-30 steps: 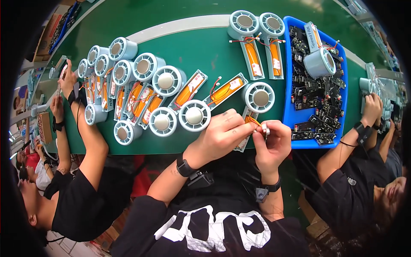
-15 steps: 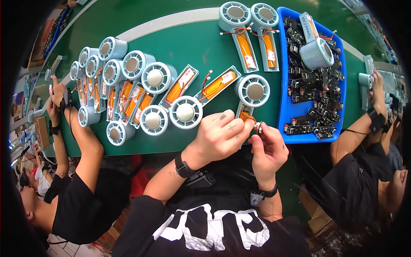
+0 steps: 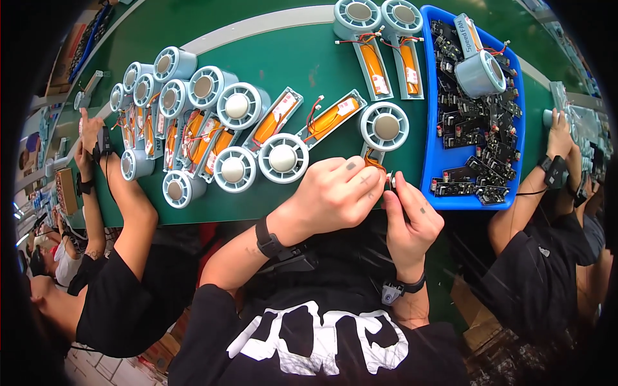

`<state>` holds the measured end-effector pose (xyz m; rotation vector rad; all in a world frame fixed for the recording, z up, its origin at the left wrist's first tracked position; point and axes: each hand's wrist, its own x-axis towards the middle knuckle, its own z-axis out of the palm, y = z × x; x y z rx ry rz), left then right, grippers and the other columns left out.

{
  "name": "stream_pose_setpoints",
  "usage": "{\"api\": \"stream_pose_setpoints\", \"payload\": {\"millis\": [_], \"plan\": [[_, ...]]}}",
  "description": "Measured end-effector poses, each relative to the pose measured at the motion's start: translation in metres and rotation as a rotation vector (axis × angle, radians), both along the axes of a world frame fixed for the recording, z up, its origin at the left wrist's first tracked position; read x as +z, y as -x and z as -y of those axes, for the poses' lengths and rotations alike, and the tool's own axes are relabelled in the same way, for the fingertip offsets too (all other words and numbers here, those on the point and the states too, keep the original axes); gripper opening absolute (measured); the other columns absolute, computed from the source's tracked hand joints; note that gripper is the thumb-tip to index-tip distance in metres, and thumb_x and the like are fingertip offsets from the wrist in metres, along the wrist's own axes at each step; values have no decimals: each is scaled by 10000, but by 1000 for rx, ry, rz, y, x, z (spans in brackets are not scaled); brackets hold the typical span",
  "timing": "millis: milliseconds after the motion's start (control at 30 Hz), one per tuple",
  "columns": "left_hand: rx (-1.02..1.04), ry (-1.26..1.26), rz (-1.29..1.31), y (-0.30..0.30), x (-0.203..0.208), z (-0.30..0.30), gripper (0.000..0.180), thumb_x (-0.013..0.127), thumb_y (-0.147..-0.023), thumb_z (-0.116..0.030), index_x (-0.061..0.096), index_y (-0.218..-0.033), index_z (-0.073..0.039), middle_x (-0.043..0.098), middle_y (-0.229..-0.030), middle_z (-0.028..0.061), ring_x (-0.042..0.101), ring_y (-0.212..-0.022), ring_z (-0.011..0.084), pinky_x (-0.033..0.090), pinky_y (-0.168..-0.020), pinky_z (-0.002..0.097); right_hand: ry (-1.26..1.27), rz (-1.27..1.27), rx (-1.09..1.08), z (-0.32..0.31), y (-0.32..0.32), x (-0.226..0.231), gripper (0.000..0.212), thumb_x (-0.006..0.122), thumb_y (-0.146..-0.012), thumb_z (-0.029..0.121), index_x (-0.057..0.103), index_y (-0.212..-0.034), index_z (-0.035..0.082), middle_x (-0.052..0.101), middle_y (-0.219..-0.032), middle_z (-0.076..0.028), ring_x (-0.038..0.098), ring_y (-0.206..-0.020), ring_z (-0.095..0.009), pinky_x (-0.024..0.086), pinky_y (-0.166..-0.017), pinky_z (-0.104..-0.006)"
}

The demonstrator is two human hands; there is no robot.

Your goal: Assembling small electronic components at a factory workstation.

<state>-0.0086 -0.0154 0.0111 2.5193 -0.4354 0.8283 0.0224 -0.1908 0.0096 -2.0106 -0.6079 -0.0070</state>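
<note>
A light-blue handheld fan [image 3: 386,128] with a round grey centre lies in front of me, its open handle pointing toward my body. My left hand [image 3: 338,196] is closed round that handle and covers most of it; orange wires [image 3: 372,161] show above its fingers. Close beside it, my right hand [image 3: 412,225] pinches a small white connector [image 3: 390,181] between thumb and forefinger. What else lies between the fingertips is hidden. Left of my left hand lies another fan [image 3: 282,159], its handle holding an orange battery [image 3: 331,122].
Several similar fans [image 3: 239,106] crowd the green table [image 3: 283,61] at left; two more [image 3: 358,16] lie at the far edge. At right stands a blue tray [image 3: 426,154] of black circuit boards [image 3: 460,132], a fan [image 3: 479,74] resting on top. People work on both sides.
The table and its items sit slightly higher and further right in the view. My hands stay together at the fan's handle; the right fingers have shifted a little around the connector.
</note>
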Motion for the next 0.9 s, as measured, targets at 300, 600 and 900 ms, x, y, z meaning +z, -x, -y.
{"api": "stream_pose_setpoints", "payload": {"millis": [300,600,900], "plan": [[-10,6,-36,-1,1,3,262,723,-694,-39,692,-947,23,506,-740,22,556,-609,156,443,-482,293,-90,-154,-108,-6,7,-1,310,753,-856,-50,718,-1163,-62,752,-1008,-202,744,-812,-236,586,-723,-305],[-39,43,-47,1,5,-8,303,773,-690,-57,696,-976,4,488,-745,21,530,-596,164,424,-488,303,-124,-121,12,1,-1,-4,300,706,-895,-57,711,-1195,-54,755,-1018,-165,708,-717,-142,546,-627,-244],[-62,-8,-138,1,17,-11,238,736,-712,-60,681,-943,-35,498,-800,23,585,-730,164,517,-598,292,-139,-400,75,8,-12,17,282,754,-855,-27,736,-1136,-34,758,-985,-190,742,-747,-207,575,-660,-278]]}}
